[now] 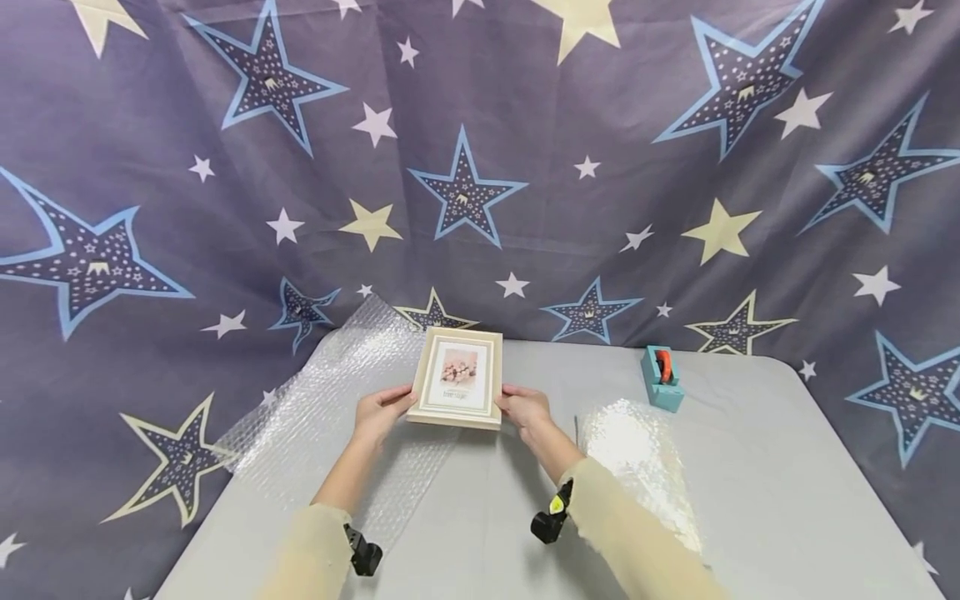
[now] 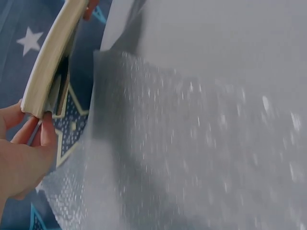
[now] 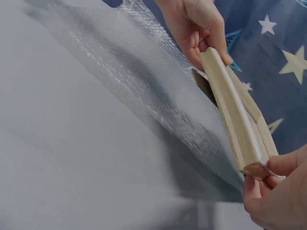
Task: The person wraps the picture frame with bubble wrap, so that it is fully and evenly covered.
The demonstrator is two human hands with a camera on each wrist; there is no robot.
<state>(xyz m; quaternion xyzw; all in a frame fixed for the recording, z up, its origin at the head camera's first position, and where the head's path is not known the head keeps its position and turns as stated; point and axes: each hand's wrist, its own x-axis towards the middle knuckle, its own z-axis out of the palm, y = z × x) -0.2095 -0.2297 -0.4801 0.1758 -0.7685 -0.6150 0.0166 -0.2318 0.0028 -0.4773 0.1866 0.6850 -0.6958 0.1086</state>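
Observation:
Between both hands a cream picture frame point(image 1: 422, 392) is held up above the table, its front with a pink flower print facing me. My left hand point(image 1: 378, 414) pinches its left edge, thumb on the front and fingers behind. At the right edge my right hand point(image 1: 527, 409) grips it the same way, seen closely in the right wrist view, where the fingers point(image 3: 261, 189) curl beneath the corner. A dark flap stands out from the frame's back in the left wrist view. Under and left of the frame lies a sheet of bubble wrap point(image 1: 322, 400).
A teal tape dispenser point(image 1: 663, 379) with an orange-red roll stands at the back right of the grey table point(image 1: 765, 467). Folded bubble wrap point(image 1: 637, 458) lies beside my right forearm. A star-patterned cloth point(image 1: 525, 150) hangs behind the table; the left sheet overhangs the table's edge.

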